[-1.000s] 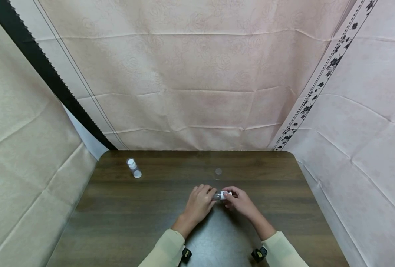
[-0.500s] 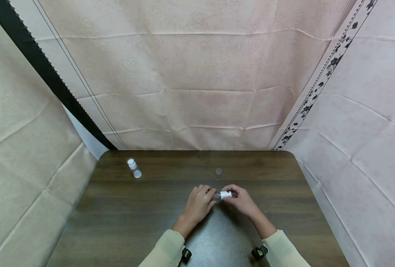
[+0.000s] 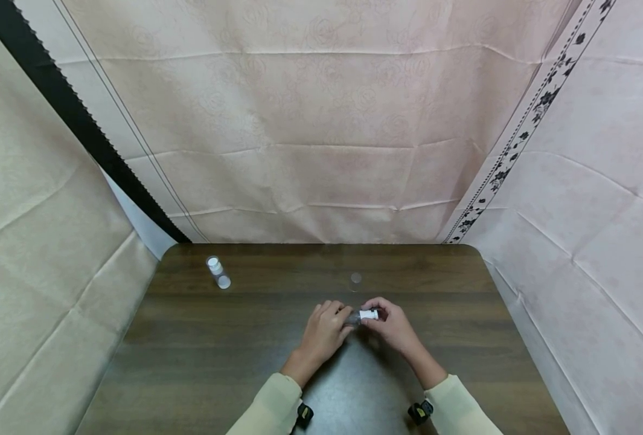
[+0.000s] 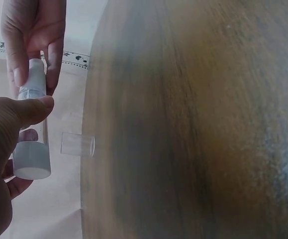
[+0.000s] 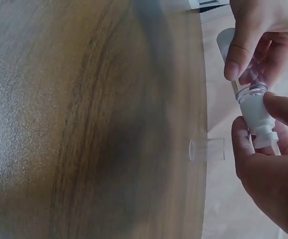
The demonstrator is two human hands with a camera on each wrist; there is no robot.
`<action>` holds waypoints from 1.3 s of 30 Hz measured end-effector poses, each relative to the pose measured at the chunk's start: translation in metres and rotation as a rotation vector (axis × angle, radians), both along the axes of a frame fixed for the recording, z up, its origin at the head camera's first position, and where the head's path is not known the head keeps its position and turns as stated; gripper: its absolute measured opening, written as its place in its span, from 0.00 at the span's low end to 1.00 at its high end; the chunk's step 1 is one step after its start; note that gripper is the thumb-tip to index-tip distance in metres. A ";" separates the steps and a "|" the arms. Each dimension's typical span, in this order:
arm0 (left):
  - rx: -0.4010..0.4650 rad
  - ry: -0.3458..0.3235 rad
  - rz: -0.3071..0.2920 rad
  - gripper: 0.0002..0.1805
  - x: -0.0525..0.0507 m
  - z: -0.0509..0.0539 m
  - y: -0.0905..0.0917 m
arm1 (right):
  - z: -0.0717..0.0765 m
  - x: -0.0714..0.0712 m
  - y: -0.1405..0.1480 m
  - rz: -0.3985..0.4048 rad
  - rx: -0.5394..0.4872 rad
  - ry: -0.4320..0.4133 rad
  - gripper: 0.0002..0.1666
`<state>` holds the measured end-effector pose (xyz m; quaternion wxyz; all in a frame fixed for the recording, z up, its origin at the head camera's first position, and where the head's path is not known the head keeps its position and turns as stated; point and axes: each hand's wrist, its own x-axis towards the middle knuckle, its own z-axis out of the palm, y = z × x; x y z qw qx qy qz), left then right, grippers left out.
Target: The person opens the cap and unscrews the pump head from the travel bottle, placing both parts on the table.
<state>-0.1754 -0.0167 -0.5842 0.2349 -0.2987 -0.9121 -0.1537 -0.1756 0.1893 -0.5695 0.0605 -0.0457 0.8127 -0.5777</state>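
Observation:
Over the middle of the table, my left hand point(image 3: 321, 332) grips the clear body of a small pump bottle with a white base point(image 4: 32, 162). The bottle lies roughly sideways between both hands. At its other end, my right hand point(image 3: 394, 329) holds the white pump top point(image 5: 255, 112) between thumb and fingers. The right wrist view shows a clear neck ring where the top meets the body; whether the two are joined cannot be told. Beyond the hands, a clear cap point(image 3: 356, 280) stands on the table, apart from them.
A second small bottle with white ends point(image 3: 218, 273) is near the far left corner of the brown wooden table point(image 3: 201, 362). Pale cloth point(image 3: 321, 121) hangs behind the table and along both sides. Each wrist carries a black camera.
My right thumb and fingers have shifted around the white pump top, and more of it shows between them. The left hand keeps its grip in nearly the same place.

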 end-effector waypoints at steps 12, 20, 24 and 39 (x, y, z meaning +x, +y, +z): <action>0.036 -0.005 0.010 0.19 -0.001 -0.002 -0.002 | -0.005 0.003 -0.005 -0.050 0.042 0.039 0.16; 0.040 -0.005 0.016 0.19 0.000 -0.001 0.000 | -0.003 0.005 -0.007 -0.083 0.077 0.057 0.17; 0.050 -0.019 0.021 0.20 0.001 -0.001 0.000 | -0.003 0.005 -0.010 -0.114 0.082 0.079 0.18; 0.121 -0.027 0.040 0.22 -0.003 -0.003 -0.008 | 0.002 -0.007 -0.002 -0.185 0.024 0.247 0.31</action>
